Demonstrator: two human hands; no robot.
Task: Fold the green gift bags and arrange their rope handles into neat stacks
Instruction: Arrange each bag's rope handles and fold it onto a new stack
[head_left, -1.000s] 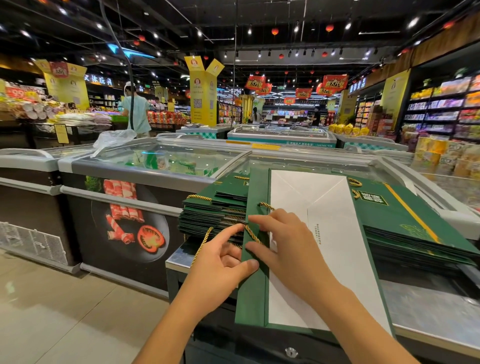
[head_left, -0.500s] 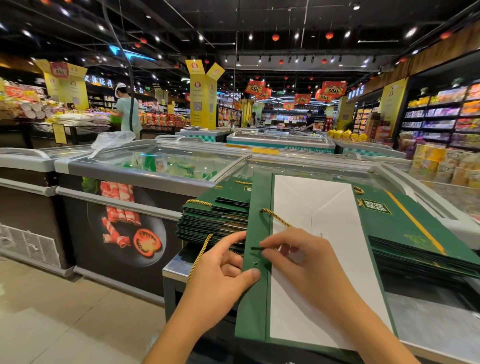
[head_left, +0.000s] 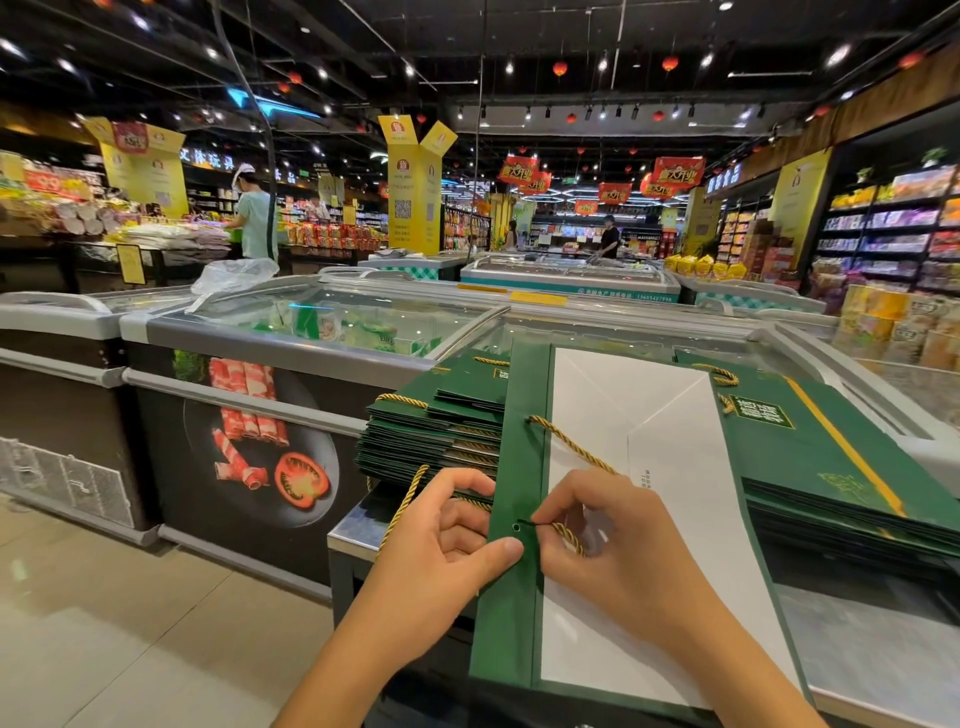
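A flattened green gift bag lies in front of me with its white inside facing up. My left hand pinches the bag's green edge strip, thumb on top beside a small punched hole. My right hand pinches the black tip of a gold rope handle right at that hole. The rope's other end enters a hole farther up the strip. A stack of folded green bags sits to the left, another stack to the right.
The bags rest on the glass lid of a chest freezer. More freezers stand to the left and behind. A tiled floor lies at lower left. Shelves fill the right, and people stand far off.
My right hand slid down the green strip toward me, bringing the rope's tip to the lower hole. My left hand kept its hold on the bag's edge.
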